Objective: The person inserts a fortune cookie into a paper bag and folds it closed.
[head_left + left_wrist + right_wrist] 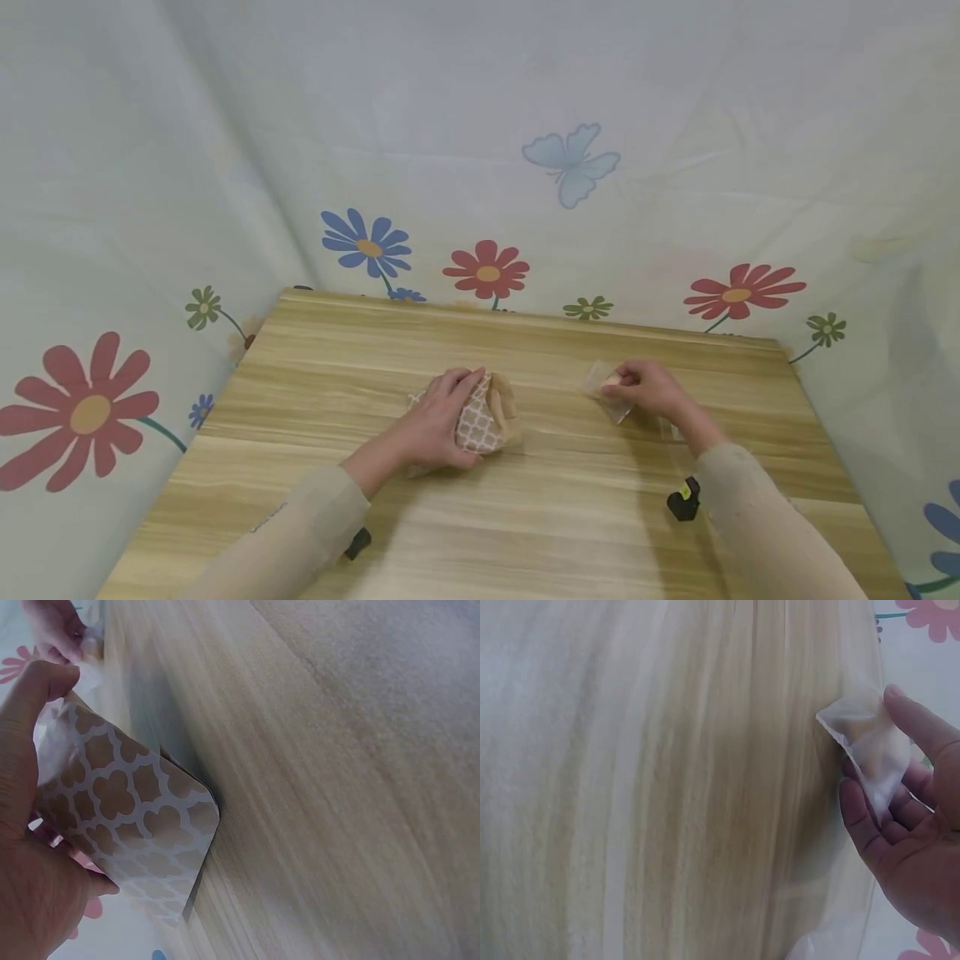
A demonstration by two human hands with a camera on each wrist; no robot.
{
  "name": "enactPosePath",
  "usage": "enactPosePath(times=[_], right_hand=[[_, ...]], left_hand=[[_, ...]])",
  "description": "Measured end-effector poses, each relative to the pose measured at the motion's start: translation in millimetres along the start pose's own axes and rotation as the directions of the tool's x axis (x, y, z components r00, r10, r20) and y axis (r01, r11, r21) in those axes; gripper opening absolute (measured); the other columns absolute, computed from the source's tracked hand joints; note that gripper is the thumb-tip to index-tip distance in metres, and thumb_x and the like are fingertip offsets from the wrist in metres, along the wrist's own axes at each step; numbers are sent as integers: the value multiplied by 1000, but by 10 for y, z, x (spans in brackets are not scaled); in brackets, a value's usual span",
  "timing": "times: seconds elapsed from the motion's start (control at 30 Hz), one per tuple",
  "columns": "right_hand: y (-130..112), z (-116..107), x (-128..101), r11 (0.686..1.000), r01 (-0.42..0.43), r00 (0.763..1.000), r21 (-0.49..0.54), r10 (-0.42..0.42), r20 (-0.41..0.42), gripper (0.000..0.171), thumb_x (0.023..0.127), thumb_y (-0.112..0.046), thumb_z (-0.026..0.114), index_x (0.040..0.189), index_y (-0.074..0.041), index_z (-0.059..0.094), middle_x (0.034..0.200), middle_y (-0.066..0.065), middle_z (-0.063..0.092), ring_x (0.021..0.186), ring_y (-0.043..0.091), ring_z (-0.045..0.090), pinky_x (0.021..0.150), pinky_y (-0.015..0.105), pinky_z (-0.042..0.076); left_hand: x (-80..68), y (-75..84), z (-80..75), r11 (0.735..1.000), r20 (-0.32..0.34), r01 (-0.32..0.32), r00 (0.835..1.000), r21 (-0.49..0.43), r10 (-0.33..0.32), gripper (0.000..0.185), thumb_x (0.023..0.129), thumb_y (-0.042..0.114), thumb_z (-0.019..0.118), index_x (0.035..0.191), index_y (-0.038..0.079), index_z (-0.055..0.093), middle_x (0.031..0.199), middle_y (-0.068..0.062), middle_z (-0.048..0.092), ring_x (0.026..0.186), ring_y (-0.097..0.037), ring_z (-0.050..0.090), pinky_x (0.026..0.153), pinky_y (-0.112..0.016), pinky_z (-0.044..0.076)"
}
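My left hand (438, 421) grips a brown paper bag with a white lattice pattern (480, 418) that sits on the wooden table (525, 517) near its middle. In the left wrist view the same bag (131, 817) is held between thumb and fingers of the left hand (30, 825). My right hand (648, 390) pinches a small clear plastic packet (603, 385) just above the table, right of the bag. The right wrist view shows the packet (870, 754) between the fingertips (915, 720) of that hand, with something pale inside it.
A light cloth printed with flowers (486, 271) and a butterfly (572, 163) hangs behind and beside the table. Small black clips (684, 500) sit at the wrists.
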State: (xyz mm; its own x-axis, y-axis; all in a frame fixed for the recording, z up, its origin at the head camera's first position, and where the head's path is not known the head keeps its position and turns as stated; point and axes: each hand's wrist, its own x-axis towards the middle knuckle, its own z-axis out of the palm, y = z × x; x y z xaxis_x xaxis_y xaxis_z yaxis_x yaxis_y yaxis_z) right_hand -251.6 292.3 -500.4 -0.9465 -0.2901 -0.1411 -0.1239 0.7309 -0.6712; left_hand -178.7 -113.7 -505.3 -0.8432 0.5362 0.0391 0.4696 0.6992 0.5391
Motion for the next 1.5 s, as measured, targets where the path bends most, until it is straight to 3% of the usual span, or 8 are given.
enactPosePath(times=[0.47,0.87,1.03,1.2,1.37,1.5], right_hand=[[-89,154,-32,995,34,999,97,-36,27,25,100,-19,78,107,3,69,100,14,74,89,22,66,75,31,58],[-46,290,-6,977,-20,1000,211,18,14,26,102,-18,75,113,5,70,103,14,76,91,17,68,76,28,57],[-45,333,2,950,-33,999,311,34,2,28,102,-18,75,114,6,70,98,9,76,87,14,66,74,25,55],[-117,368,5,896,-56,998,441,56,13,31,104,-19,73,118,7,67,101,6,76,90,13,67,80,26,55],[-327,391,-11,856,-26,1000,516,29,3,32,105,-17,71,123,9,64,105,3,76,93,12,69,85,27,57],[-552,426,-36,842,0,1000,539,10,-16,33,103,-17,74,123,8,65,106,3,77,95,12,70,91,26,55]], left_hand=[[27,-7,18,1000,-15,2,1000,-11,-2,129,70,41,95,171,14,21,164,-13,31,144,-34,38,118,-55,41],[48,21,1,1000,7,13,1000,2,-13,129,71,44,94,172,15,19,164,-13,30,145,-34,37,120,-54,39],[57,15,-8,1000,2,13,1000,9,-13,129,71,45,94,172,14,19,164,-13,31,145,-34,38,121,-54,38],[73,6,-19,1000,-3,15,1000,11,-15,129,71,45,93,172,14,19,164,-14,30,145,-34,38,121,-54,38],[88,-6,-27,1000,-26,24,999,15,-24,130,70,46,94,172,15,19,165,-13,31,144,-34,39,119,-54,40],[99,-8,-23,999,-51,38,998,3,-38,132,68,47,96,171,16,19,164,-12,31,143,-33,40,118,-54,42]])
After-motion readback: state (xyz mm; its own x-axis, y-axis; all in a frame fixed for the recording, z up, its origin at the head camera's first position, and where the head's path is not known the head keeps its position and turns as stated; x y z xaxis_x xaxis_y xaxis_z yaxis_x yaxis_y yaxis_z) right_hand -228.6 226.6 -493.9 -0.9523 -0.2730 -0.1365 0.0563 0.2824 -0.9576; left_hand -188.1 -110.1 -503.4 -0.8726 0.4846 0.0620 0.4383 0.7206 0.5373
